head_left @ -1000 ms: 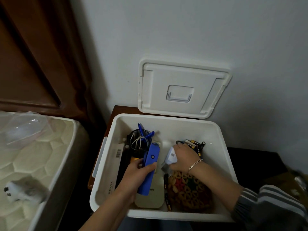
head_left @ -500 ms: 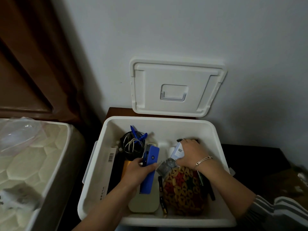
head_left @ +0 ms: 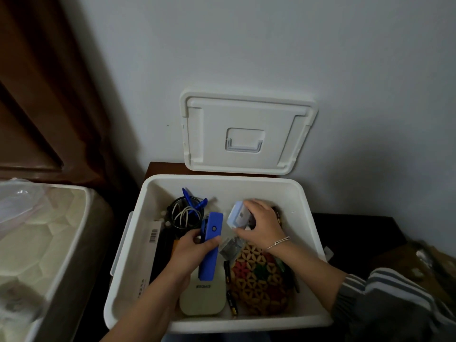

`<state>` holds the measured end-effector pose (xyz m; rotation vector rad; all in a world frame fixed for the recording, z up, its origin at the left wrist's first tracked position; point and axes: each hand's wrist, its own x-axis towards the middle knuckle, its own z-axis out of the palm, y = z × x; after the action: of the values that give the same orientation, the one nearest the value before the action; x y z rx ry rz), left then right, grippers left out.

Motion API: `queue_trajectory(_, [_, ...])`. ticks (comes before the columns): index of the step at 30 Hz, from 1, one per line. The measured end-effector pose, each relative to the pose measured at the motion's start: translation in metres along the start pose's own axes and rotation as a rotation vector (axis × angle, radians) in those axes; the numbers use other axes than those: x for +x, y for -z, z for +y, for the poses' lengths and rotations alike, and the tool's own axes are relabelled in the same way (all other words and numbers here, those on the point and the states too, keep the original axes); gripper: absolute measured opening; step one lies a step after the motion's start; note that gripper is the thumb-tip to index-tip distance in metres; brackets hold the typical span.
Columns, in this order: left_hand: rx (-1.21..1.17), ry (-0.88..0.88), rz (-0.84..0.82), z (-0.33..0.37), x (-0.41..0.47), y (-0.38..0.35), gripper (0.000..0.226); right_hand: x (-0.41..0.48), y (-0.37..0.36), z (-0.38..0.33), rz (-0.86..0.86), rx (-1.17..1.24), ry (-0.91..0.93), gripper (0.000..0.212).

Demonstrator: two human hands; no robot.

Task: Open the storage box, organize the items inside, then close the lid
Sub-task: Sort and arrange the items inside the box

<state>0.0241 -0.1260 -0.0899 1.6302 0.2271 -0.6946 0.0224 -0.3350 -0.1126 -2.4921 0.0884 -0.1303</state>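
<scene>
The white plastic storage box [head_left: 306, 218] stands open on a dark brown wooden counter [head_left: 160, 167], and its white lid [head_left: 248, 133] leans upright against the pale wall [head_left: 246, 45] just behind it, inner face and recessed handle toward the camera. Both hands reach into the box. The left hand [head_left: 190, 253] is closed around a long blue plastic device [head_left: 211, 243], which is tilted with its upper end toward the far wall, above a flat beige rounded gadget [head_left: 203, 297] on the box floor. The right hand [head_left: 261, 225], with a thin silver bracelet [head_left: 278, 243] at the wrist, grips a small pale blue rectangular case [head_left: 238, 215] near the middle of the box. Below that hand lies a round woven trivet of tan, red and green rings [head_left: 261, 282], with a crumpled clear packet [head_left: 230, 248] at its near-left edge. A coil of black and white cables [head_left: 182, 215] with a blue clip [head_left: 192, 202] sits in the far left corner. A white carton with a barcode [head_left: 153, 243] stands along the left wall. A quilted cream mattress [head_left: 42, 243] lies to the left of the box.
</scene>
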Motion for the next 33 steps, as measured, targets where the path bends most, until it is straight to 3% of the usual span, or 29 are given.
queue_trajectory(2, [-0.003, -0.011, 0.005, 0.000, 0.000, 0.002, 0.045, -0.001, 0.013, -0.006, -0.020, 0.148, -0.091, 0.052])
queue_trajectory(4, [-0.001, -0.021, 0.016, 0.000, 0.001, 0.002, 0.044, -0.007, 0.029, -0.006, -0.112, 0.115, -0.166, 0.049])
queue_trajectory(9, [0.023, -0.051, 0.030, 0.000, 0.003, 0.002, 0.041, -0.048, 0.050, -0.010, -0.599, -0.413, -0.261, 0.056])
queue_trajectory(15, [0.022, -0.088, 0.025, -0.001, 0.001, 0.003, 0.040, -0.068, 0.036, -0.016, -0.836, -0.728, -0.255, 0.077])
queue_trajectory(17, [0.015, -0.103, 0.034, -0.002, 0.001, 0.004, 0.038, -0.057, 0.031, -0.022, -0.775, -0.764, -0.194, 0.068])
queue_trajectory(21, [0.004, -0.127, 0.061, -0.002, 0.002, 0.005, 0.033, -0.025, -0.003, -0.043, -0.493, -0.508, -0.092, 0.021])
queue_trajectory(26, [0.007, -0.150, 0.072, -0.002, 0.001, 0.005, 0.034, -0.003, -0.046, -0.026, -0.486, -0.490, -0.036, 0.032])
queue_trajectory(33, [-0.049, -0.155, 0.064, -0.001, 0.001, 0.004, 0.031, 0.005, -0.058, -0.005, -0.453, -0.711, -0.008, 0.030])
